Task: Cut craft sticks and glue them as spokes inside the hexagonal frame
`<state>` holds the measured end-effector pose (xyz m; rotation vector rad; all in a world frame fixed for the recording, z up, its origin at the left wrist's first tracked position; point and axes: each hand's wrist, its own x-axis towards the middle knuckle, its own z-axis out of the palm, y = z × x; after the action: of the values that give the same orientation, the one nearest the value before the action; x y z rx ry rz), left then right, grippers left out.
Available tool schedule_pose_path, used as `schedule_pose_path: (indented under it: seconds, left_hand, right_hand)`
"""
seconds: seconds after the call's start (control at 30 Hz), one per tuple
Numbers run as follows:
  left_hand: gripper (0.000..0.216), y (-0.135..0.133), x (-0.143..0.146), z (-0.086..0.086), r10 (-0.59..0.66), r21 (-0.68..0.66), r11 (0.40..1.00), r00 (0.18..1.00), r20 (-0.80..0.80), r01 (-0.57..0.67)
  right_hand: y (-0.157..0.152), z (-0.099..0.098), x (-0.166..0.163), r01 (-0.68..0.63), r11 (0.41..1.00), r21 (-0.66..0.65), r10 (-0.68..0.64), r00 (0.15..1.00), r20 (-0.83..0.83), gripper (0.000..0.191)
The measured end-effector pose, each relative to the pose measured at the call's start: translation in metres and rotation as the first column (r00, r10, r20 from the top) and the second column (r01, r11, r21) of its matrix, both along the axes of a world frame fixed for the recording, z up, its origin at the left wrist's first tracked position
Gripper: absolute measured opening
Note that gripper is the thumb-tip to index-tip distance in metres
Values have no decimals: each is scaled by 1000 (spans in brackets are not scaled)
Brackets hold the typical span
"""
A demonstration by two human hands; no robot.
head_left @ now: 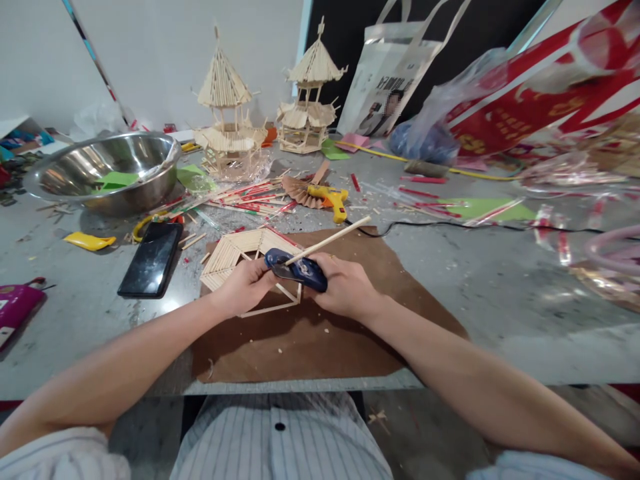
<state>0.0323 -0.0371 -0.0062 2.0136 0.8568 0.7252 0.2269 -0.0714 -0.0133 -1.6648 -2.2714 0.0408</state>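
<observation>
My right hand [345, 287] is wrapped round a dark blue cutter [297, 269] whose jaws sit on a long wooden stick [330, 240] slanting up to the right. My left hand [245, 285] is closed near the stick's lower end, by the cutter's tip; what its fingers pinch is hidden. Under both hands lies a flat roof-like panel of wooden sticks [235, 252] on a brown mat [320, 333].
A black phone [151, 259] lies left of the mat, a steel bowl [100, 170] behind it. A yellow glue gun [333, 199] and its black cord lie beyond the mat. Two stick pagoda models [227, 127] [309, 100] stand at the back. Red-and-clear wrappers clutter the right.
</observation>
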Motion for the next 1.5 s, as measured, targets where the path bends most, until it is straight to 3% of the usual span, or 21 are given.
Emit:
schedule_pose_path:
  seconds: [0.17,0.33,0.43,0.63,0.9,1.03,1.13,1.23,1.3,1.4,1.5]
  left_hand:
    - [28,2,0,-2,-36,25,999,999,8,35]
    - [27,3,-2,-1,-62,-50,997,997,36,64]
    - [29,2,-3,2,-79,-174,981,997,23,82]
    - [35,1,-4,9,-166,-497,849,983,77,182]
    - [31,2,-7,9,-202,-621,735,962,183,272]
    - [32,3,-8,11,-223,-596,756,962,158,272]
    - [32,1,-6,15,-221,-517,825,972,75,227]
    - [29,-1,-3,12,-150,-286,948,989,-16,139]
    - [28,-1,-1,6,-84,-83,993,996,8,84]
    - [28,0,2,-4,6,92,996,999,36,-9]
    - [28,1,3,-6,23,87,996,998,51,-27]
  right_hand:
    - [2,-1,0,-14,999,33,15,999,-28,48]
    - [3,-3,2,-72,996,61,75,996,-53,52]
    - [3,-1,3,-93,994,54,96,993,-71,51]
    - [1,3,2,-154,986,69,161,982,-96,46]
    - [0,3,2,-134,991,11,134,991,-32,48]
    - [-1,4,2,-130,991,-15,129,991,-36,47]
    - [-1,4,2,-104,994,-42,102,994,-38,45]
    - [-1,4,1,-56,997,-57,55,998,-20,42]
    - [0,3,0,-26,999,-47,25,1000,-7,44]
    - [1,2,-1,2,999,-32,-2,1000,-13,48]
    - [4,0,-1,8,1000,-26,-9,999,-35,50]
